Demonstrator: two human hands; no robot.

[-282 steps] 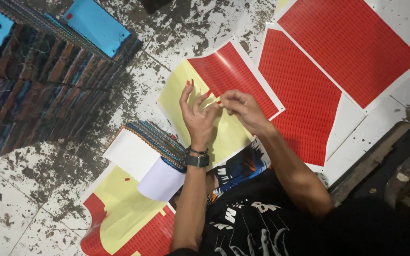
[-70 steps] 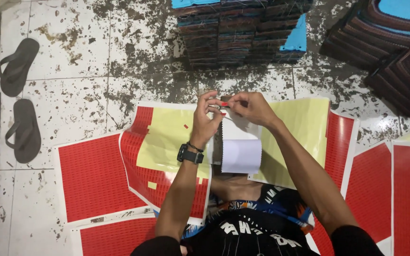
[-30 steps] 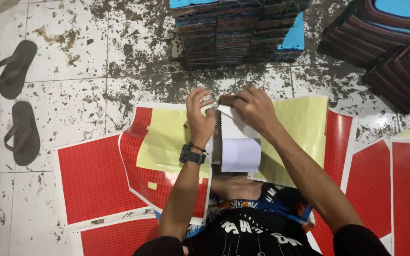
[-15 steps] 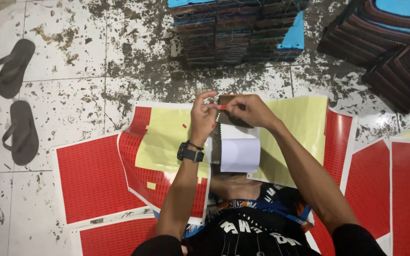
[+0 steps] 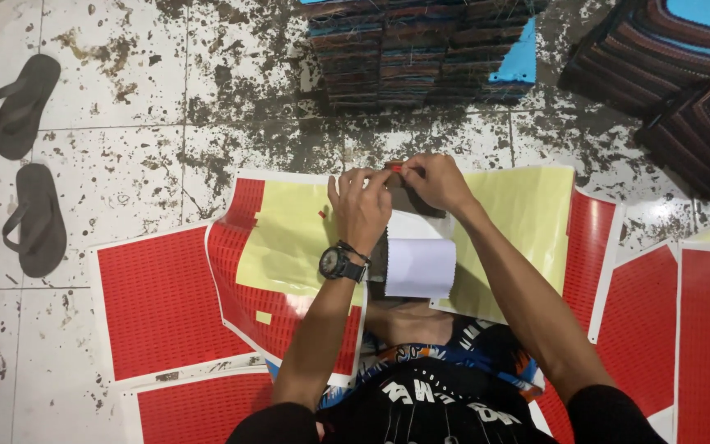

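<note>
Our left hand and right hand pinch what looks like a small red sticker at twelve o'clock, over the booklet. It could go on crooked if our fingertips slip.

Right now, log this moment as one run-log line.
left hand: pinching small red sticker | right hand: pinching same sticker | under hands: white-faced fabric swatch book | beneath: yellow backing sheet
</note>
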